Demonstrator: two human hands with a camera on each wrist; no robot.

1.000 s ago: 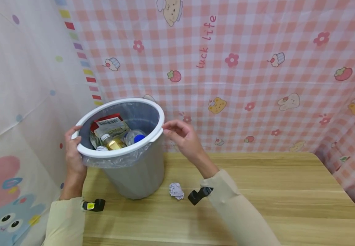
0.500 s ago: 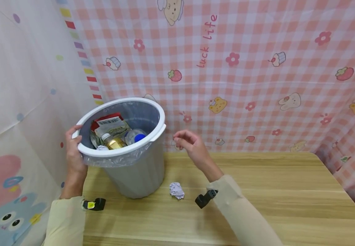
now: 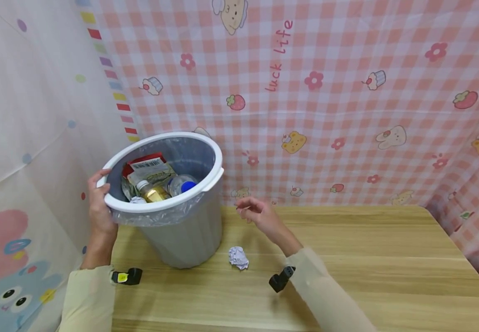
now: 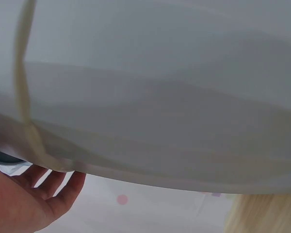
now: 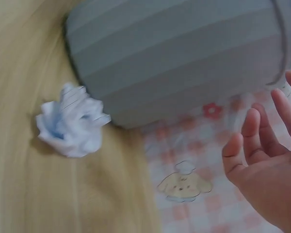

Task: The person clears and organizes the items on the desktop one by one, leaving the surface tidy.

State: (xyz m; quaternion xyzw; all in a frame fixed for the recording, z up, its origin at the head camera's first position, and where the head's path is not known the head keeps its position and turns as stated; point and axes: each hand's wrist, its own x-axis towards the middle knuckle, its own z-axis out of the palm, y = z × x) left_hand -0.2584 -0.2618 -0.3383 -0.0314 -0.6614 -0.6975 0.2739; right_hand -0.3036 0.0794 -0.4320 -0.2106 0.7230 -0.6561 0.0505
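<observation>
A grey trash can (image 3: 185,240) with a white rim stands on the table, lined with a clear plastic bag (image 3: 160,216). At the rim's left side my left hand (image 3: 101,210) grips it, thumb over the edge. Inside lie a bottle of yellow liquid (image 3: 154,193), a clear bottle with a blue cap (image 3: 181,184) and a red and white packet (image 3: 150,168). My right hand (image 3: 262,219) hangs in the air right of the can, fingers loosely bent and holding nothing. Below it, a crumpled paper ball (image 3: 238,257) lies on the table, also seen as a white paper ball (image 5: 72,121) in the right wrist view.
The wooden table (image 3: 368,267) stretches to the right. Behind it hangs a pink checked cloth (image 3: 339,110), and a white patterned curtain (image 3: 48,138) closes off the left side, near my left hand.
My right hand has come away from the can's rim, moving right and then down toward the table. The left hand, the can and the paper ball have stayed in place.
</observation>
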